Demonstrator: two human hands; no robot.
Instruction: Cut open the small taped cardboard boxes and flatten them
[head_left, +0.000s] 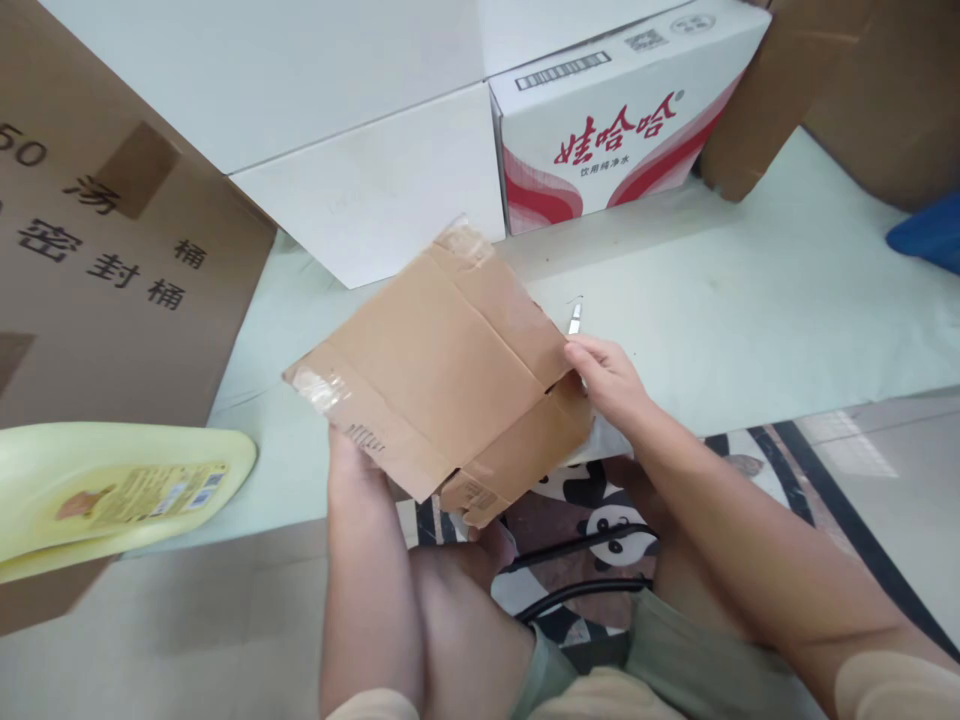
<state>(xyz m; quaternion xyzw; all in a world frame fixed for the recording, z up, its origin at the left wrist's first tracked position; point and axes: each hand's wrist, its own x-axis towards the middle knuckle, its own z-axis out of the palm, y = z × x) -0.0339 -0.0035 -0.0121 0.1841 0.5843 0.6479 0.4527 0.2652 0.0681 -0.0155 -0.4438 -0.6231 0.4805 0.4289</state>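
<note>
The left hand [352,455] is gripping the flattened cardboard box [442,370] from beneath at its near left edge, fingers hidden under it; the right hand [611,380] is pinching the box's right edge closed. The box is hanging between both hands above the pale table [750,300], its long axis running left to right, equally near each.

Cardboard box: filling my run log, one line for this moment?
left hand: holds cardboard box | right hand: grips box edge | blade: on table
</note>
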